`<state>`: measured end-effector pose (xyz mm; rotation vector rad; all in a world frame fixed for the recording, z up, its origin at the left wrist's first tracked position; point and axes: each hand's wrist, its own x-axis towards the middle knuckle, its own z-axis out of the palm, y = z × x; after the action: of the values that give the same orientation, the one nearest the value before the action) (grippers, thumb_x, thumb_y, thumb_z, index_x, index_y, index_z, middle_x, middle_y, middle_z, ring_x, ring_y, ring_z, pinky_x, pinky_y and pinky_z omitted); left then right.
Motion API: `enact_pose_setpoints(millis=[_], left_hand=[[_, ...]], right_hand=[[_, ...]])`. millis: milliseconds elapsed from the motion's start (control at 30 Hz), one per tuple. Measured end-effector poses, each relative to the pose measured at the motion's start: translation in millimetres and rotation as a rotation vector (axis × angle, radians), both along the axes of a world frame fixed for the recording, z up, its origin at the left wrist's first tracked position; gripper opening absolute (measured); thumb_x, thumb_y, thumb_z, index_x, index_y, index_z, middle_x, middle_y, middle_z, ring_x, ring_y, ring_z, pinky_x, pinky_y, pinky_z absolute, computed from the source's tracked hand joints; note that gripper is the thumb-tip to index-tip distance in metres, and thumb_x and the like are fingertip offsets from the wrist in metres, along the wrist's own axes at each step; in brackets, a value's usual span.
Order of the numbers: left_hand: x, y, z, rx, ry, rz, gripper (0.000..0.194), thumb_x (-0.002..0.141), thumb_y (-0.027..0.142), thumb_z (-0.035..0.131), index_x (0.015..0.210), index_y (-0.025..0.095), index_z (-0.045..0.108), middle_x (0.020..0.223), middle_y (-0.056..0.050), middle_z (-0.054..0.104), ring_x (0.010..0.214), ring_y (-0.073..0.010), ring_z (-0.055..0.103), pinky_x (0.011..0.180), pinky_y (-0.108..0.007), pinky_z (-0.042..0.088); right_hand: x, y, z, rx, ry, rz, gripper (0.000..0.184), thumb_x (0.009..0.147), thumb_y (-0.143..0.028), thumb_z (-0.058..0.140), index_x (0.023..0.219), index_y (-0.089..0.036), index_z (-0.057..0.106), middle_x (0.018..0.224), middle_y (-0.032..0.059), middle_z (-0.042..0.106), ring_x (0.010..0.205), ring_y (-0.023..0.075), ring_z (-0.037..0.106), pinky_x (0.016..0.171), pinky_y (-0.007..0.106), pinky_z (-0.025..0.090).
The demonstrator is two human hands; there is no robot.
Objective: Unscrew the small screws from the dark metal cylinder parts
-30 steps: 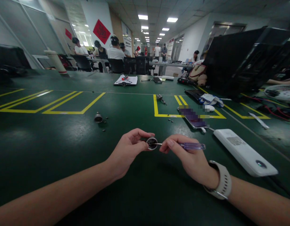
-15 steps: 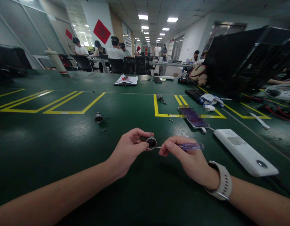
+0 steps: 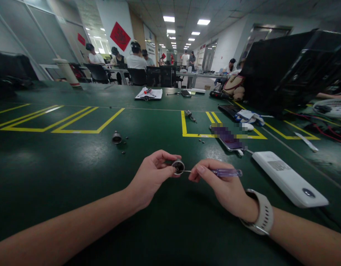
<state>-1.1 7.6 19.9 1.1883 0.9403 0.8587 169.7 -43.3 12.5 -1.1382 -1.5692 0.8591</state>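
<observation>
My left hand (image 3: 151, 176) pinches a small round metal part (image 3: 178, 167) between thumb and fingers, just above the green table (image 3: 76, 177). My right hand (image 3: 220, 184) grips a small screwdriver with a clear purple handle (image 3: 225, 172); its thin tip reaches into the open face of the round part. A pale watch sits on my right wrist. Another small metal piece (image 3: 116, 137) lies on the table to the far left of my hands, with a few tiny dark screws (image 3: 123, 147) beside it.
A white power bank (image 3: 289, 178) and a phone (image 3: 228, 139) lie to the right. A metal piece (image 3: 189, 115) sits in the yellow-taped box. A clipboard with tools (image 3: 148, 94) lies farther back. Black equipment (image 3: 286, 70) and cables stand at right. People sit at distant desks.
The screwdriver's tip and the round part have shifted only slightly between my hands. Both hands stay where they were.
</observation>
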Motion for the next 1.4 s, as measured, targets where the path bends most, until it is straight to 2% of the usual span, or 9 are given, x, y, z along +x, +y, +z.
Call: enact_pose_setpoints(millis=[200,433,600,767,933,1200,1400], left_hand=[[-0.5,1.8,-2.8,0.010,-0.008,0.009,0.019,0.065,0.010,0.068,0.080,0.015,0.058,0.100,-0.005,0.066,0.083,-0.0157,0.063,0.073,-0.030,0.053],[-1.2,1.9,-3.8,0.010,-0.009,0.020,0.019,0.065,0.007,0.067,0.078,0.014,0.056,0.101,-0.004,0.066,0.081,-0.0141,0.063,0.073,-0.029,0.053],[-1.8,2.1,-4.0,0.026,-0.009,0.003,0.019,0.065,0.007,0.067,0.080,0.014,0.056,0.101,-0.004,0.066,0.084,-0.0148,0.064,0.076,-0.029,0.052],[-2.5,3.0,-8.0,0.055,-0.019,-0.012,0.021,0.065,0.008,0.067,0.083,0.015,0.057,0.105,-0.004,0.065,0.088,-0.0147,0.064,0.079,-0.028,0.051],[-2.5,3.6,-9.9,0.075,-0.009,-0.005,0.021,0.067,0.010,0.067,0.086,0.015,0.060,0.098,-0.003,0.068,0.084,-0.0131,0.064,0.075,-0.025,0.052],[-0.1,0.9,-3.1,0.057,0.003,0.015,0.020,0.067,0.010,0.066,0.086,0.013,0.061,0.089,-0.004,0.069,0.075,-0.0128,0.065,0.070,-0.024,0.052],[-1.1,0.8,-3.8,0.060,0.005,0.002,0.021,0.067,0.011,0.066,0.088,0.013,0.062,0.083,-0.003,0.070,0.072,-0.0127,0.065,0.069,-0.025,0.053]], right_hand=[[-1.0,-1.0,1.3,0.013,-0.060,0.026,0.024,0.087,-0.029,0.048,0.074,-0.018,0.066,0.071,0.0033,0.066,0.067,0.0155,0.061,0.061,0.028,0.048],[-0.4,-2.0,0.3,0.048,-0.035,0.013,0.023,0.087,-0.028,0.048,0.076,-0.018,0.066,0.072,0.0038,0.066,0.069,0.0159,0.061,0.062,0.028,0.049],[-2.6,-2.6,1.9,0.073,-0.146,-0.014,0.021,0.087,-0.026,0.049,0.076,-0.018,0.065,0.072,0.0028,0.066,0.067,0.0147,0.061,0.061,0.026,0.047],[-5.6,-3.6,1.6,0.193,-0.257,-0.009,0.017,0.086,-0.020,0.050,0.077,-0.018,0.064,0.072,0.0023,0.065,0.067,0.0134,0.060,0.063,0.026,0.046],[-6.4,-4.3,-1.0,0.337,-0.306,0.025,0.014,0.085,-0.014,0.049,0.083,-0.015,0.063,0.074,0.0033,0.064,0.068,0.0128,0.059,0.065,0.026,0.046],[-6.1,-2.9,-4.1,0.419,-0.313,0.040,0.014,0.084,-0.011,0.050,0.089,-0.014,0.062,0.079,0.0046,0.065,0.072,0.0132,0.060,0.067,0.027,0.048],[-6.5,-4.7,-4.6,0.466,-0.304,0.045,0.015,0.083,-0.010,0.050,0.092,-0.014,0.062,0.082,0.0058,0.066,0.075,0.0146,0.061,0.069,0.029,0.050]])
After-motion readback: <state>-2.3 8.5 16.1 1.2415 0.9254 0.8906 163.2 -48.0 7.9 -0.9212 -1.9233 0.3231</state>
